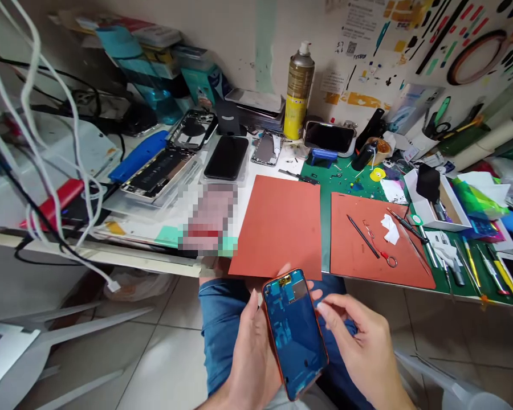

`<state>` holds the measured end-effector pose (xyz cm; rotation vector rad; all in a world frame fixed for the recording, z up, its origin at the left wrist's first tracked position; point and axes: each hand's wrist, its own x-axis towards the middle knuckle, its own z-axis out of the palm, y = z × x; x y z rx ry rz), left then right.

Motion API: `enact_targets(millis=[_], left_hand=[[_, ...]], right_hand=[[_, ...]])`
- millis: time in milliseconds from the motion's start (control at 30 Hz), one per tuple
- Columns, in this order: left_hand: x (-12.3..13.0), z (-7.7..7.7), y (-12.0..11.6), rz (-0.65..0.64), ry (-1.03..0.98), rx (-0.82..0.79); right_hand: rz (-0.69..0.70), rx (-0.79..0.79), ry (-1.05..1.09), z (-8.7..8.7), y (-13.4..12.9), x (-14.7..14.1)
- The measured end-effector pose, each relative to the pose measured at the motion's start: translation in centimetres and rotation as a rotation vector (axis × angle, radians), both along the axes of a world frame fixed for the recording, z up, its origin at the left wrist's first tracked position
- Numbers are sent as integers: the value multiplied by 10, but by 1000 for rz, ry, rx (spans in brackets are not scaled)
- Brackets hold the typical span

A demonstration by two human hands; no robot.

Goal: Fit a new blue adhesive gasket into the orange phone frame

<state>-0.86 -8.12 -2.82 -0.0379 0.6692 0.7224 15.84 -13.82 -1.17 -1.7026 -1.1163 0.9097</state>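
My left hand (256, 347) is wrapped round a phone (297, 336) with an orange-red frame, held tilted above my lap. Blue film covers the phone's face, and a gold part and a grey patch show near its top end. The left thumb lies along the near-left edge, while fingertips come out past the right edge. Beside that right edge is my right hand (359, 336), thumb and forefinger pinched together close to the left fingertips. Whatever the pinch may hold is too small to make out.
An orange-red mat (282, 228) overhangs the bench front. A second mat (367, 245) carries tweezers (410, 233), a black stick (363, 236) and white scraps. Opened phones (160, 171) and a spray can (300, 91) stand behind. White cables (72, 142) hang at left.
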Motion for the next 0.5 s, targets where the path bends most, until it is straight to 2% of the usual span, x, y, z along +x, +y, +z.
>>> enact_targets(millis=[100, 233, 367, 500], left_hand=[[2, -4, -6, 16, 13, -13], [2, -14, -13, 5, -16, 81], [1, -24, -21, -27, -57, 163], [2, -31, -24, -30, -85, 232]], right_hand=[[-61, 223, -201, 3, 9, -8], [-46, 355, -337, 2, 24, -17], [-60, 411, -430, 1, 32, -21], [-59, 398, -467, 0, 34, -21]])
